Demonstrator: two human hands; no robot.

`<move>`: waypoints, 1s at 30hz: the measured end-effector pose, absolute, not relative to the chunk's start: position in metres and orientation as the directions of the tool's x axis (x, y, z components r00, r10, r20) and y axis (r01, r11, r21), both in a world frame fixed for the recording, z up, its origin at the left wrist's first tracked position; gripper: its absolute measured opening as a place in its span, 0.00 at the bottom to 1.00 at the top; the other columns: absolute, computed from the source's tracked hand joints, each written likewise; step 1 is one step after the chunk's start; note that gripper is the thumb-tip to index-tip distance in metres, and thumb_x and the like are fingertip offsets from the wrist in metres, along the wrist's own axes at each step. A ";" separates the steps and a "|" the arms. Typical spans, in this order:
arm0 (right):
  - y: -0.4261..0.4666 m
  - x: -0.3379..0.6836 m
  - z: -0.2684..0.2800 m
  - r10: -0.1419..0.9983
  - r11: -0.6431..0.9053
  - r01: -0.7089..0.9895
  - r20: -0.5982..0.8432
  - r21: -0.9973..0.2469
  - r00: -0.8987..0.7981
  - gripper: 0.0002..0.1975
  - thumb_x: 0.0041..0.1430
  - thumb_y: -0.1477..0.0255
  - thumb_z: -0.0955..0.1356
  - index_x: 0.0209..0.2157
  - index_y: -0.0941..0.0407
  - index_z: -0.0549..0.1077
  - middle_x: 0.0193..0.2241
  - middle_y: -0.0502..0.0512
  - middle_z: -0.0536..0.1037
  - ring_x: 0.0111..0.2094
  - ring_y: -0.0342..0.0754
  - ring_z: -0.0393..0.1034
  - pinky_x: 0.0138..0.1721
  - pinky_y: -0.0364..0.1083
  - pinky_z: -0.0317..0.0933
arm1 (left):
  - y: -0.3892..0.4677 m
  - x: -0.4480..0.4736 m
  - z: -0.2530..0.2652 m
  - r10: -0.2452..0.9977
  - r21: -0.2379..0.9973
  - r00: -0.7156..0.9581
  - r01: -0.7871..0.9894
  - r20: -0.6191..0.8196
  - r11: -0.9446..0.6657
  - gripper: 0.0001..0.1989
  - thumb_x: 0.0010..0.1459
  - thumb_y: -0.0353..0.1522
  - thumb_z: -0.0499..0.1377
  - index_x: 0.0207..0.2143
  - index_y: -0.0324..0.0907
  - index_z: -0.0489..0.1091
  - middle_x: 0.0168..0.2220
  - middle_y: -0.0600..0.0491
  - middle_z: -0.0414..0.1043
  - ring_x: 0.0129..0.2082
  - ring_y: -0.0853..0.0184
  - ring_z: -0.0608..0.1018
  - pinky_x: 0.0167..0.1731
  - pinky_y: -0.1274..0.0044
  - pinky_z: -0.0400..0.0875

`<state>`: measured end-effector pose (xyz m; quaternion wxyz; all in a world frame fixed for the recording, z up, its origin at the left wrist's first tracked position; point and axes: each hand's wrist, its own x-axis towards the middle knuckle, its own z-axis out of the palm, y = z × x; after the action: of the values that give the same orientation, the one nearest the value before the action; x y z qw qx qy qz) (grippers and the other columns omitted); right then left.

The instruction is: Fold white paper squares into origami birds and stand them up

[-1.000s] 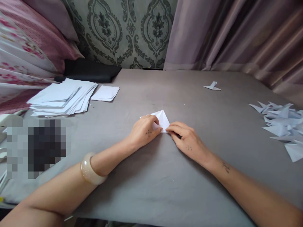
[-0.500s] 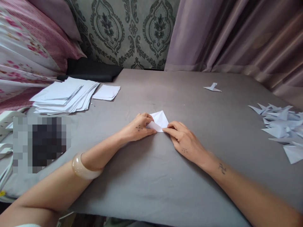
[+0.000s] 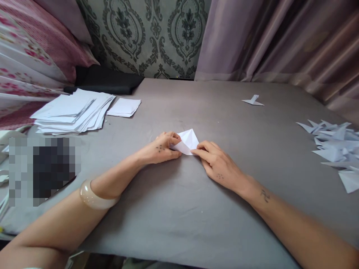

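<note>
Head view: the folded paper (image 3: 191,137) lies mid-cloth (image 3: 168,209), between the hands. The left hand (image 3: 162,148) pinches its left side; the right hand (image 3: 219,162) touches its near right corner, whether gripping I cannot tell.

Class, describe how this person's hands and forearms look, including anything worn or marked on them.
Both the left hand and right hand are ungloved, with small dark dots on their backs. The left forearm wears a pale, glossy, rounded bangle; the right bears a dark angular marking.
</note>
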<state>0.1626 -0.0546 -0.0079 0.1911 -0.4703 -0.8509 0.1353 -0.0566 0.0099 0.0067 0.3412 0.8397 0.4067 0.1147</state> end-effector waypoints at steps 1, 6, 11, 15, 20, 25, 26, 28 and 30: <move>-0.055 0.162 -0.008 0.849 0.526 0.750 0.195 -0.401 -0.492 0.22 0.61 0.82 0.57 0.49 0.51 0.72 0.42 0.57 0.71 0.42 0.50 0.65 0.41 0.48 0.64 | 0.009 -0.056 0.007 0.757 0.654 0.649 0.605 -0.074 -0.454 0.07 0.53 0.30 0.56 0.31 0.44 0.74 0.46 0.52 0.68 0.47 0.61 0.68 0.50 0.67 0.61; -0.056 0.163 -0.009 0.841 0.539 0.747 0.206 -0.388 -0.500 0.21 0.62 0.81 0.58 0.50 0.50 0.73 0.42 0.57 0.71 0.42 0.49 0.65 0.40 0.49 0.65 | 0.009 -0.056 0.005 0.729 0.542 0.683 0.595 0.048 -0.593 0.07 0.56 0.31 0.55 0.35 0.44 0.73 0.48 0.51 0.67 0.49 0.60 0.66 0.51 0.64 0.57; -0.057 0.164 -0.010 0.849 0.527 0.742 0.234 -0.415 -0.473 0.19 0.63 0.80 0.59 0.46 0.51 0.76 0.42 0.57 0.72 0.42 0.49 0.66 0.40 0.48 0.65 | 0.007 -0.051 0.001 0.739 0.421 0.639 0.622 0.214 -0.660 0.16 0.58 0.35 0.58 0.50 0.49 0.67 0.57 0.47 0.58 0.57 0.55 0.59 0.54 0.62 0.54; -0.058 0.164 -0.008 0.854 0.519 0.748 0.223 -0.414 -0.469 0.19 0.62 0.80 0.59 0.47 0.49 0.76 0.43 0.56 0.73 0.42 0.49 0.66 0.41 0.49 0.65 | 0.004 -0.046 -0.001 0.716 0.290 0.563 0.664 0.413 -0.689 0.26 0.56 0.38 0.61 0.56 0.45 0.59 0.59 0.41 0.54 0.57 0.52 0.58 0.53 0.60 0.55; -0.059 0.167 -0.009 0.839 0.543 0.726 0.231 -0.421 -0.493 0.18 0.63 0.78 0.60 0.47 0.50 0.76 0.44 0.57 0.73 0.43 0.50 0.67 0.43 0.49 0.65 | 0.007 -0.047 -0.010 0.539 0.278 0.757 0.464 0.369 -0.841 0.09 0.64 0.33 0.52 0.40 0.40 0.69 0.43 0.47 0.69 0.41 0.63 0.69 0.44 0.70 0.64; -0.059 0.177 -0.008 0.823 0.563 0.683 0.238 -0.465 -0.516 0.19 0.61 0.80 0.59 0.46 0.51 0.76 0.46 0.56 0.74 0.46 0.50 0.68 0.46 0.49 0.65 | 0.009 -0.049 -0.014 0.435 0.343 0.835 0.320 0.338 -0.883 0.14 0.66 0.29 0.46 0.41 0.38 0.71 0.41 0.47 0.72 0.41 0.66 0.72 0.41 0.76 0.67; -0.059 0.179 -0.007 0.828 0.555 0.681 0.236 -0.477 -0.509 0.20 0.59 0.81 0.60 0.46 0.51 0.76 0.46 0.55 0.74 0.47 0.50 0.68 0.46 0.49 0.65 | 0.008 -0.050 -0.014 0.426 0.320 0.843 0.325 0.329 -0.890 0.14 0.67 0.29 0.46 0.41 0.38 0.71 0.41 0.46 0.73 0.41 0.66 0.72 0.40 0.76 0.67; -0.058 0.183 -0.003 0.844 0.528 0.688 0.222 -0.498 -0.488 0.20 0.57 0.82 0.60 0.44 0.52 0.77 0.46 0.54 0.75 0.46 0.49 0.69 0.47 0.48 0.64 | 0.007 -0.051 -0.012 0.409 0.261 0.861 0.338 0.302 -0.904 0.16 0.67 0.30 0.45 0.43 0.39 0.71 0.42 0.46 0.73 0.40 0.65 0.72 0.39 0.75 0.68; -0.057 0.188 0.002 0.859 0.499 0.696 0.192 -0.517 -0.474 0.20 0.55 0.82 0.61 0.42 0.52 0.78 0.44 0.53 0.76 0.45 0.48 0.70 0.47 0.47 0.63 | 0.005 -0.052 -0.009 0.397 0.208 0.881 0.351 0.259 -0.913 0.17 0.67 0.29 0.44 0.45 0.39 0.71 0.43 0.46 0.72 0.40 0.65 0.72 0.38 0.75 0.68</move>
<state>0.1876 -0.0573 0.0021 0.2184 -0.4641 -0.8377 0.1875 -0.0522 0.0048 -0.0090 0.0779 0.9666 0.1934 0.1494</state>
